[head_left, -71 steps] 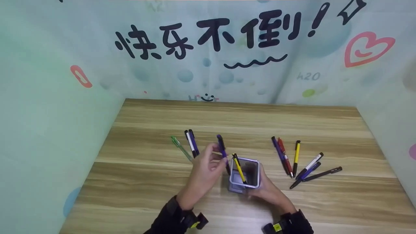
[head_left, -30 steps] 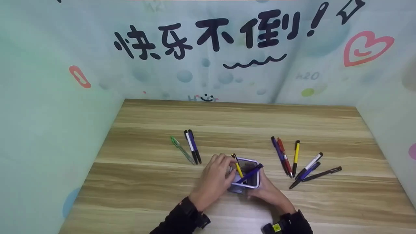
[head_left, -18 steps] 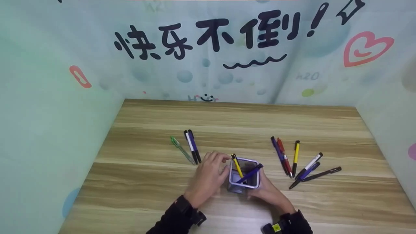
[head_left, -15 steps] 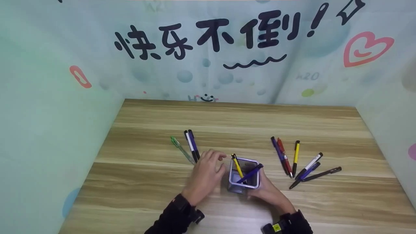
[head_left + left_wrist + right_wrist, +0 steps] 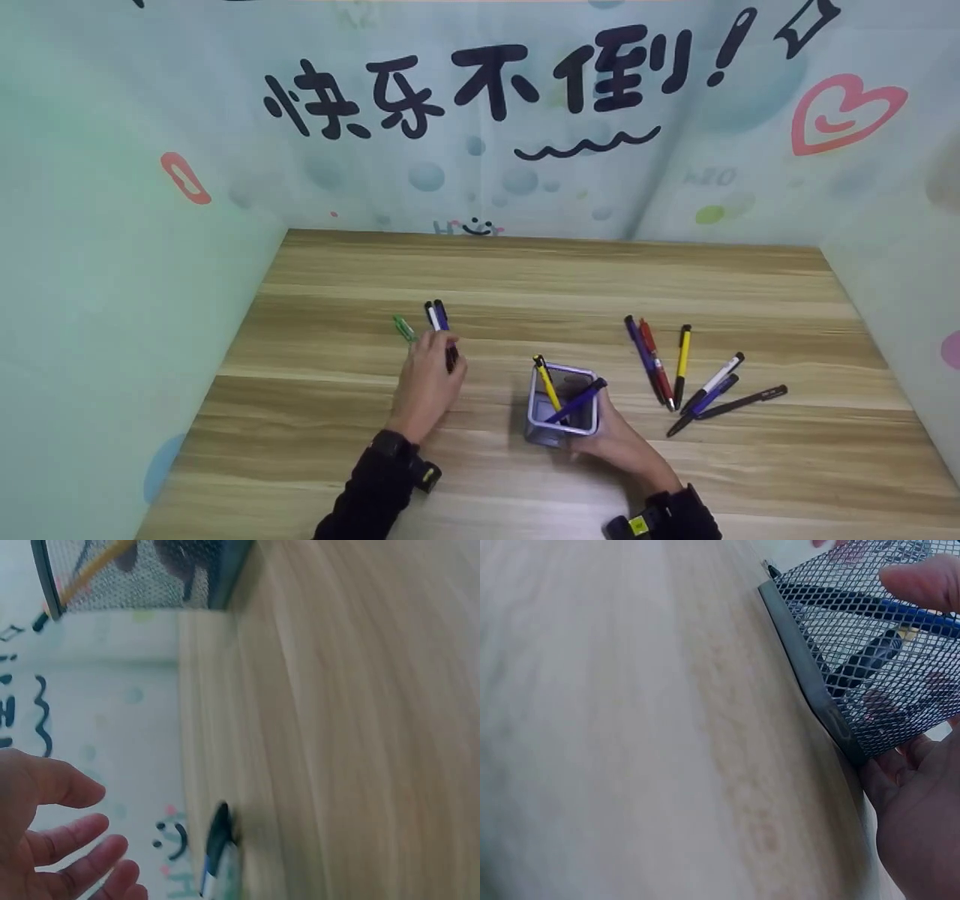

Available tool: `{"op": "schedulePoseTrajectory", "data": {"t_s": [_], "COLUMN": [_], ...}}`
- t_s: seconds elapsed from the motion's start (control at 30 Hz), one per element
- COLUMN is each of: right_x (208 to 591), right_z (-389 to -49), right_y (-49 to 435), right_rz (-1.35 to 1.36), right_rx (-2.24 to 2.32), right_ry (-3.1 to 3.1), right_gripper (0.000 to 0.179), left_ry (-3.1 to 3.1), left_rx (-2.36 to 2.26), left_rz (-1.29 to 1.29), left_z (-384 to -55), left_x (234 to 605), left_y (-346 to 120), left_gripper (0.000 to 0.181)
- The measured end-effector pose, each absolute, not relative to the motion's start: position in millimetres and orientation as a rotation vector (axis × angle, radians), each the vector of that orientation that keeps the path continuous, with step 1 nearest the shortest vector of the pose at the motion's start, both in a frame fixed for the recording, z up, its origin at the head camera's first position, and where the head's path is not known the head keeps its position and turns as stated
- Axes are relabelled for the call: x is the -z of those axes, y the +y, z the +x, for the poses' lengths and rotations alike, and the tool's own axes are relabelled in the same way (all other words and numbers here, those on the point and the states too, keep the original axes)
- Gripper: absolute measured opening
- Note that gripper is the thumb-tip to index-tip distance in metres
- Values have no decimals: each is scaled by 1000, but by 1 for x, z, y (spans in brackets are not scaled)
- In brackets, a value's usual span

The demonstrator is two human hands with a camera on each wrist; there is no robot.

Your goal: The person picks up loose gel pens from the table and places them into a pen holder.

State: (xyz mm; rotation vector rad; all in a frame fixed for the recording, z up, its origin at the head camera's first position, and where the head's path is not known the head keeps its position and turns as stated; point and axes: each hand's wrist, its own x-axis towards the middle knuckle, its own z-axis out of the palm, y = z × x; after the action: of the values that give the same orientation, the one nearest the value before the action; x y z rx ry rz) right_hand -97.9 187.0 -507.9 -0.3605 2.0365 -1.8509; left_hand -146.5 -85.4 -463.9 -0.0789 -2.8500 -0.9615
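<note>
My left hand point(image 5: 426, 384) is over the near ends of a white-and-black pen point(image 5: 433, 318) and a purple pen point(image 5: 442, 316). Its fingers are parted in the left wrist view, with nothing between them. Just left of it lies a green pen point(image 5: 404, 328), partly covered by the hand. A square mesh pen holder point(image 5: 544, 435) stands at the centre, and my right hand point(image 5: 626, 448) grips it from its right side. Inside lean a yellow pen point(image 5: 550, 386) and a dark purple pen point(image 5: 577, 401). The right wrist view shows fingers around the mesh.
To the right on the wooden table point(image 5: 555, 285) lie a dark purple pen point(image 5: 643, 360), a red pen point(image 5: 656, 364) and a yellow pen point(image 5: 683, 364). Beyond them, a white-and-black pen point(image 5: 716, 381), a blue pen point(image 5: 705, 403) and a black pen point(image 5: 746, 401) overlap. Printed cloth walls point(image 5: 480, 172) enclose the table.
The left hand brought a purple pen to the holder and let it drop in. It then moved away left to the pens there. The right hand and the holder stayed put.
</note>
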Motion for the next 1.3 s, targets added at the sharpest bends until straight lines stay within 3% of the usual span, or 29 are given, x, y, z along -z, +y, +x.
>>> {"op": "schedulePoseTrajectory", "data": {"t_s": [0.23, 0.5, 0.83, 1.07, 1.3], "right_x": [508, 509, 508, 512, 509], "right_z": [-99, -99, -98, -98, -98], "right_y": [187, 188, 187, 188, 187], "right_rz": [-381, -376, -430, -486, -415], "right_rx": [1857, 1855, 1890, 1914, 1883], "right_ry": [2030, 2054, 2031, 2032, 2044], "right_gripper": [89, 91, 89, 88, 90], "left_ry": [-2918, -2994, -3008, -3022, -3008], "left_rx": [938, 946, 945, 977, 1009], "left_rz": [120, 151, 102, 166, 209], "left_z": [-163, -170, -169, -170, -170], "left_x": [482, 490, 487, 484, 482], "left_y": [-110, -122, -124, -123, -124], "left_gripper": [45, 47, 15, 12, 27]}}
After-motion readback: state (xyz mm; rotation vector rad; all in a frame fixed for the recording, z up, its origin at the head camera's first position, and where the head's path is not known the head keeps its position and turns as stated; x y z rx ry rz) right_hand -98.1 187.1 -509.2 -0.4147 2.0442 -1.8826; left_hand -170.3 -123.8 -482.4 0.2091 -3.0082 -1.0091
